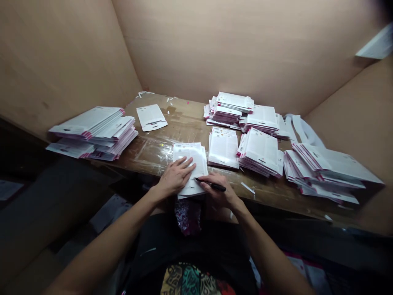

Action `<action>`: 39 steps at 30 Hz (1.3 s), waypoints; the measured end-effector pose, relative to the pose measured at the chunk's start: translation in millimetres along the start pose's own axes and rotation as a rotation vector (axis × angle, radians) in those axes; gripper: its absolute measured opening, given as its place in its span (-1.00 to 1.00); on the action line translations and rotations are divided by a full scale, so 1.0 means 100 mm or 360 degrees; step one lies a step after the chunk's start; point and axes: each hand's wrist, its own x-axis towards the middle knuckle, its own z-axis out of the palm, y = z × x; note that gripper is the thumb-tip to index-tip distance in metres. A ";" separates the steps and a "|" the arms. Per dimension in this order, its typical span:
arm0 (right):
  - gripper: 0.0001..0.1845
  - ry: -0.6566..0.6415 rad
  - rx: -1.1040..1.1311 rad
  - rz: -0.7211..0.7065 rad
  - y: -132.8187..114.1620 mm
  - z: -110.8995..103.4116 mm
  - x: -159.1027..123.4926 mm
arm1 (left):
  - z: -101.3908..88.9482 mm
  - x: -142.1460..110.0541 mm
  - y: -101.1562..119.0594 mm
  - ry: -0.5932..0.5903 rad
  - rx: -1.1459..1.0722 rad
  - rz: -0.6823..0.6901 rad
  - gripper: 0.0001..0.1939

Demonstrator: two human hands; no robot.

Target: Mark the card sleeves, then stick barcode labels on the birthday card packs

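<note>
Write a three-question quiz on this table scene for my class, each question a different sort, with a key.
1. What does the right hand hold?
A) scissors
B) a black pen
C) a tape roll

2. True or false: the left hand rests on the white packets directly in front of the person.

3. Fill in: the far-left pile shows ____ along its packets' edges.

Key: 1 B; 2 true; 3 pink.

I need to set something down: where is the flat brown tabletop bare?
The tabletop is free between the lone white paper packet and the white, pink-edged stacks at right. Another patch separates the white stack under the left hand from the white, pink-edged piles at left. The right side is crowded.
</note>
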 end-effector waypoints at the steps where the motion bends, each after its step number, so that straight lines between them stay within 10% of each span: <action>1: -0.72 0.0040 0.0061 0.0024 0.01 0.00 0.00 | -0.01 0.01 -0.01 -0.0008 -0.0021 0.0000 -0.57; 12: -0.68 0.0217 0.0114 0.0017 -0.02 0.11 -0.05 | -0.12 0.09 0.35 0.0007 0.0010 -0.0157 -0.74; 20: -0.51 -0.0012 -0.0085 -0.0194 -0.04 0.04 -0.08 | -0.85 -0.65 0.32 -0.0454 -0.0782 0.0129 -0.59; 28: -0.45 -0.0200 -0.0383 -0.0326 -0.11 -0.04 -0.11 | -0.22 -0.59 0.18 0.0018 -0.0138 0.0104 -0.53; 39: -0.68 0.0038 -0.0309 -0.0188 -0.02 0.02 0.04 | -0.06 -0.51 0.24 0.0229 -0.0029 0.0100 -0.78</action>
